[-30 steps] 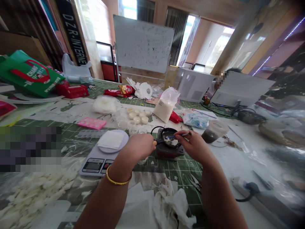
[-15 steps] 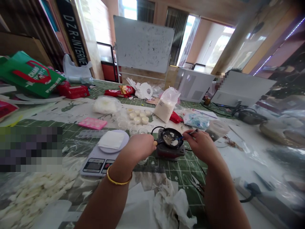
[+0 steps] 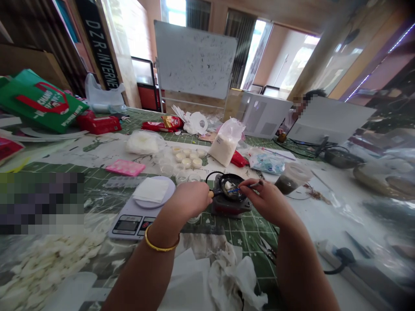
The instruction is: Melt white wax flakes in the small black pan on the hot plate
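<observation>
A small black frying pan [image 3: 240, 197] rests on a small dark red-sided electric hot plate [image 3: 228, 210]. My left hand [image 3: 193, 198] is closed around the pan's handle, whose wooden-coloured part [image 3: 211, 194] shows beside the fingers. In my right hand [image 3: 264, 196], a thin stirrer with a blue end [image 3: 236, 190] is pinched between thumb and fingers. Its tip reaches into the pan, beside a white lump [image 3: 228, 185] lying in shiny liquid. Just left of the pan stand clear little cups [image 3: 194, 177], partly hidden by my left hand.
A kitchen scale [image 3: 129, 220] bears white sheets [image 3: 151, 190]. Behind are several cream-filled cups [image 3: 186, 163] and a bag of white granules [image 3: 224, 144]. Scissors [image 3: 267, 249], crumpled tissue [image 3: 233, 276] and white flakes [image 3: 55, 259] lie nearer. A dark-filled plastic cup [image 3: 292, 178] stands right.
My right hand has shifted slightly, drawing the stirrer's tip left across the pan. The white lump has moved to the pan's left side. My left hand keeps its place.
</observation>
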`<action>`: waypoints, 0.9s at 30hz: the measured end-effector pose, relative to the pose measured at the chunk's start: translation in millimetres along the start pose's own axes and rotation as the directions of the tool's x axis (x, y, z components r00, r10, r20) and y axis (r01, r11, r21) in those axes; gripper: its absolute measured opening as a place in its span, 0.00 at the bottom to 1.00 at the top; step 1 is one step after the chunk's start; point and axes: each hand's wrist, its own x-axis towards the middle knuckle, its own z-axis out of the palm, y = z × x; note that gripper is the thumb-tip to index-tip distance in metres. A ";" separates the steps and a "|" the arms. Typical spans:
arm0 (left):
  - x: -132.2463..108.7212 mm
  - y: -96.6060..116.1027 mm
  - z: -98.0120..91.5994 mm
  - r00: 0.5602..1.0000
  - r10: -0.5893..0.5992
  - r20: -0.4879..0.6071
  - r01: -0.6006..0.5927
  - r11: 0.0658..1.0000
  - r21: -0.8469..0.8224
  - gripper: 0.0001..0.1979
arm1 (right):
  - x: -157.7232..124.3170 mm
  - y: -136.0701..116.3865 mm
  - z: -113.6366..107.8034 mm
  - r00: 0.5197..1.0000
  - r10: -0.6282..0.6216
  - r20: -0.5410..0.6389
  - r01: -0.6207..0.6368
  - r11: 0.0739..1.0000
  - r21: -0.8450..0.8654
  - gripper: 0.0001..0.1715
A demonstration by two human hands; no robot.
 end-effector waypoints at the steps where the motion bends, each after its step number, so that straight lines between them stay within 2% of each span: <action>1: 0.1 0.0 0.2 1.000 -0.003 -0.004 0.003 1.000 0.000 0.16 | 0.4 -0.6 0.5 1.000 0.004 -0.019 -0.004 1.000 0.003 0.16; 6: 0.4 -1.0 1.6 1.000 0.015 0.000 -0.015 1.000 0.006 0.16 | -0.2 5.7 -2.7 0.994 0.079 -0.074 -0.080 0.997 -0.002 0.18; 8: 0.2 -0.7 1.3 1.000 0.007 0.007 -0.008 1.000 0.002 0.16 | -0.7 8.6 -4.0 0.989 0.084 -0.125 -0.081 0.996 0.031 0.18; 11: -0.4 0.1 0.4 1.000 -0.001 0.008 0.001 1.000 -0.002 0.16 | 1.5 10.3 -1.4 0.977 0.088 -0.196 -0.094 0.995 -0.019 0.15; 15: -1.1 -0.1 -0.4 1.000 -0.006 0.023 0.007 1.000 -0.011 0.15 | 3.9 9.7 2.3 0.991 0.085 -0.099 -0.092 0.993 -0.072 0.17; 19: -1.5 -0.9 -0.8 1.000 0.002 0.025 -0.001 1.000 -0.015 0.16 | 1.3 7.7 -0.2 0.988 0.083 -0.130 -0.094 0.992 -0.083 0.18; 22: -1.4 -0.6 -0.9 1.000 0.008 0.015 -0.008 1.000 -0.017 0.16 | -1.6 4.0 -1.9 0.990 0.101 -0.095 -0.112 0.986 -0.120 0.19; 27: -1.3 0.1 -1.8 1.000 -0.002 0.023 0.003 1.000 -0.009 0.16 | -2.4 -2.5 -0.6 1.000 0.016 -0.021 -0.016 1.000 0.023 0.18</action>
